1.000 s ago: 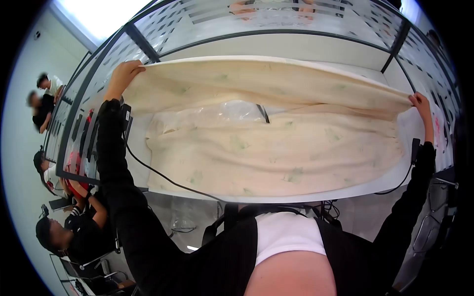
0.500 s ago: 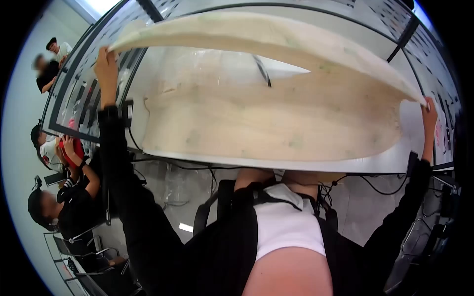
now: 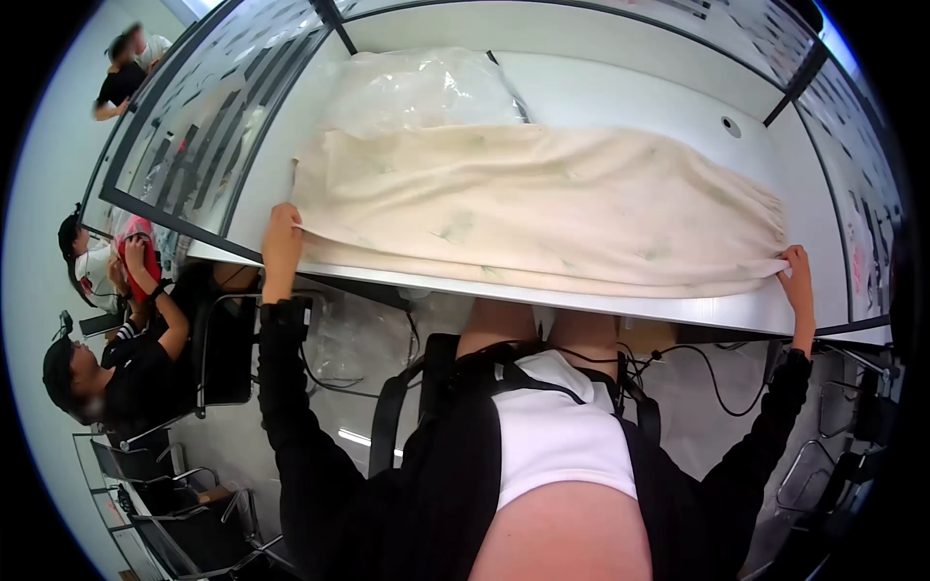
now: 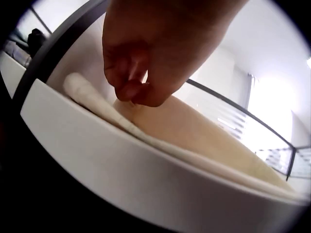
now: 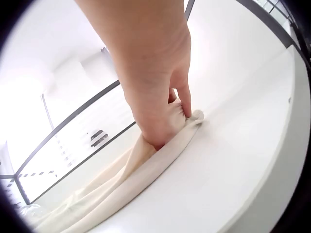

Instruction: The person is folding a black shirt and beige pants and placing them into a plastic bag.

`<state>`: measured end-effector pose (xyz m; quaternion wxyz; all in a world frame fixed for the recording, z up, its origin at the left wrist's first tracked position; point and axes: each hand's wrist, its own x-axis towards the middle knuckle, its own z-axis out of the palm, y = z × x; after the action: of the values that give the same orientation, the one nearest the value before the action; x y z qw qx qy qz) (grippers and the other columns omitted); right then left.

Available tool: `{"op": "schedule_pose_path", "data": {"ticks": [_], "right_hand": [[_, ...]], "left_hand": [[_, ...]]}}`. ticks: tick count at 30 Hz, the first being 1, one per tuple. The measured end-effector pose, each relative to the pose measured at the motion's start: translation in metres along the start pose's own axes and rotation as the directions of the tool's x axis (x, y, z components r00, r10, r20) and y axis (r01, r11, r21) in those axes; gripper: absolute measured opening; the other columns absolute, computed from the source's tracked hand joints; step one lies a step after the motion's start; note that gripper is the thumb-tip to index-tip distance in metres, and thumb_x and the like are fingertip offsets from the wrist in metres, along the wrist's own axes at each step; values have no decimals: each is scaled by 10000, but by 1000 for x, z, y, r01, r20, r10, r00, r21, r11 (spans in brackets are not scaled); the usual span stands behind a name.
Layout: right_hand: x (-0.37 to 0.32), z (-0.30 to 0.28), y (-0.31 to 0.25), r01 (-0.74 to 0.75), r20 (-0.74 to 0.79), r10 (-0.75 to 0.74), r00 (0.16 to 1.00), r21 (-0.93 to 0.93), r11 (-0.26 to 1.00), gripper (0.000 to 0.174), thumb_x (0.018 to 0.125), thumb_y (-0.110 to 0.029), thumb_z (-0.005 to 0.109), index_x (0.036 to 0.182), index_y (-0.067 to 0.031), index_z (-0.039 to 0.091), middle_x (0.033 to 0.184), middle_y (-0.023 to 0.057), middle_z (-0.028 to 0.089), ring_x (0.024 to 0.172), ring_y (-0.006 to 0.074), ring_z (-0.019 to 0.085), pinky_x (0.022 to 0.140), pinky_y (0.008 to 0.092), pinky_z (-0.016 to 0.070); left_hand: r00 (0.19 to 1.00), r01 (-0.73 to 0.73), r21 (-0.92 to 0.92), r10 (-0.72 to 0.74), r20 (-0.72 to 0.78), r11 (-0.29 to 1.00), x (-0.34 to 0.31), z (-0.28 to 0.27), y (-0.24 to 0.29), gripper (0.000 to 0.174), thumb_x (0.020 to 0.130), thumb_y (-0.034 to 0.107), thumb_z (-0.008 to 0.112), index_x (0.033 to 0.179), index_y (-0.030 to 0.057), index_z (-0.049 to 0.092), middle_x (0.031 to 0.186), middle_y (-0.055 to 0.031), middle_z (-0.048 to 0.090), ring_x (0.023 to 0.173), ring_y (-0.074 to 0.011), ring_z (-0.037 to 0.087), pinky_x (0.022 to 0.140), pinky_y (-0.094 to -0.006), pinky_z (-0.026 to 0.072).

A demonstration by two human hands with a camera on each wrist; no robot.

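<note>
A cream cloth with faint green leaf prints lies doubled lengthwise across the white desk, its folds running along the front edge. At the near left corner my left hand pinches the cloth's edge. My right hand holds the near right corner between thumb and fingers. In the left wrist view, curled fingers of the left hand grip the cloth just above the desk's front edge. The right wrist view has the right hand low over the desk, with cloth bunched beneath its fingers.
A clear plastic bag lies behind the cloth at the back left, a dark strip beside it. Dark-framed partitions enclose the desk. A round cable hole is at the back right. Other people sit at left.
Both hands have lifted the cloth's far edge and brought it down toward me to the front of the desk, folding it over. The plastic bag and the rear desktop are now uncovered.
</note>
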<state>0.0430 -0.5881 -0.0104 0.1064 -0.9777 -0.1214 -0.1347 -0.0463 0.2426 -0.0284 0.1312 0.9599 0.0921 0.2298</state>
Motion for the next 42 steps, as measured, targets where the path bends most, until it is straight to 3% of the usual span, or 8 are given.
{"op": "schedule_pose_path", "data": {"ticks": [2, 6, 9, 12, 24, 36, 39, 42], "right_hand": [[1, -1, 7, -4, 18, 5, 1000, -10, 1000, 243, 652, 45, 598, 848, 7, 459, 906, 108, 449, 877, 285, 464, 794, 328, 383], [0, -2, 25, -14, -152, 26, 988, 74, 997, 112, 824, -17, 482, 931, 15, 482, 947, 132, 507, 870, 314, 510, 754, 320, 416], [-3, -9, 15, -100, -287, 138, 948, 142, 985, 161, 864, -31, 438, 1003, -3, 516, 1000, 123, 541, 901, 259, 539, 760, 283, 422], [-15, -9, 8, -73, -344, 120, 931, 146, 987, 184, 857, -11, 430, 1017, -8, 521, 1019, 109, 543, 944, 237, 535, 789, 270, 414], [-57, 1, 30, -131, -224, 234, 946, 394, 910, 214, 859, 35, 376, 1016, 16, 521, 1113, 104, 512, 1110, 212, 461, 920, 265, 331], [-69, -13, 32, -144, 93, 119, 988, 341, 929, 134, 830, -129, 503, 897, -30, 564, 1132, 102, 501, 1116, 234, 442, 941, 324, 313], [-57, -18, 34, -400, 97, 413, 905, 521, 754, 287, 897, -297, 429, 972, -54, 561, 1131, 83, 507, 1109, 196, 433, 926, 316, 319], [-42, -13, 55, -570, 181, 566, 804, 504, 649, 372, 917, -352, 397, 1040, -31, 537, 1011, 52, 566, 929, 124, 485, 815, 285, 394]], "left_hand": [[976, 217, -300, -205, 73, 929, 9, 3, -5, 141, 747, -67, 409, 824, 50, 415, 1047, -79, 583, 762, -264, 568, 662, -341, 439], [989, -40, -416, -24, -149, 909, 31, 16, -52, 93, 796, -35, 357, 843, 36, 395, 1118, -74, 580, 744, -107, 524, 627, -229, 453], [965, -33, -884, -215, -150, 465, 27, -10, -10, 80, 889, 61, 402, 820, 56, 362, 1204, -134, 511, 835, -106, 486, 753, -219, 412], [979, -52, -594, -76, -189, 803, 10, -37, 16, 150, 912, 110, 413, 792, 62, 337, 1224, -164, 485, 1023, -158, 477, 899, -247, 342], [960, 150, -851, -282, 2, 503, -41, -21, -10, 152, 928, 64, 333, 781, 69, 369, 1301, -147, 404, 1230, -208, 336, 1025, -320, 262], [989, -43, -66, 52, 139, 997, -47, -23, -2, 210, 662, -134, 372, 784, 14, 456, 1210, -159, 465, 1053, -343, 476, 857, -314, 387], [954, 205, 240, -249, 166, 949, -37, -37, 30, 213, 689, -110, 403, 828, 27, 485, 1191, -154, 465, 1030, -339, 478, 847, -363, 401], [995, -52, 272, 26, 98, 961, -17, -36, 48, 197, 684, -69, 455, 847, 29, 510, 1142, -127, 495, 992, -335, 485, 797, -406, 408]]}}
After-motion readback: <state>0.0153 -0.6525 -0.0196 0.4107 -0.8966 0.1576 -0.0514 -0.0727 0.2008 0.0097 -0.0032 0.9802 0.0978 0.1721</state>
